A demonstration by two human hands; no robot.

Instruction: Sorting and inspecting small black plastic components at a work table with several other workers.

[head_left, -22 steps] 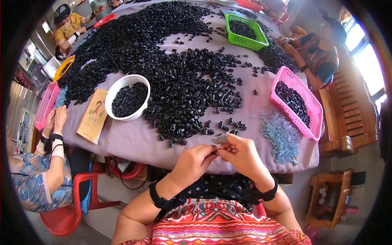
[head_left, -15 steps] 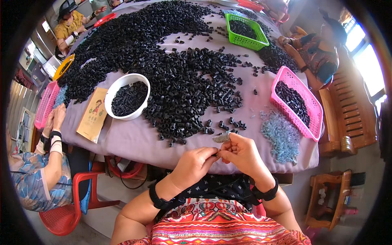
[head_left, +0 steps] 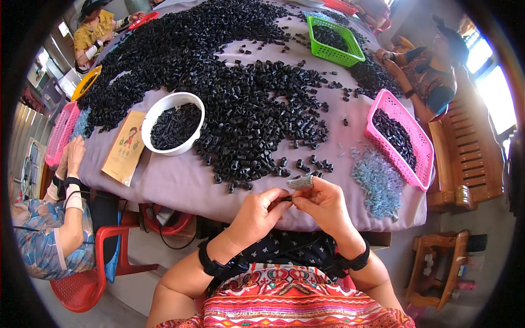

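My left hand (head_left: pixel 258 212) pinches a small black tube-shaped part (head_left: pixel 286 199) just past the table's near edge. From the other side, the thumb and fingers of my right hand (head_left: pixel 327 206) close on the same part, which the fingertips mostly hide. A grey finger cover (head_left: pixel 300 182) sits on a finger of my right hand. Straight ahead, a large heap of similar black parts (head_left: pixel 249 123) spreads over the cloth-covered table, with several loose ones near my fingers.
A white bowl (head_left: pixel 146 134) and pink basket (head_left: pixel 427 164) hold black pieces. Bluish clear scraps (head_left: pixel 377 183) lie beside the basket. A yellow printed packet (head_left: pixel 123 156) is left, a green basket (head_left: pixel 358 57) farther back. Other people sit around the table; a red chair (head_left: pixel 101 257) stands left.
My fingers have shifted slightly around the small part, and the finger cover now lies flatter and shows more. The whole view has moved a little.
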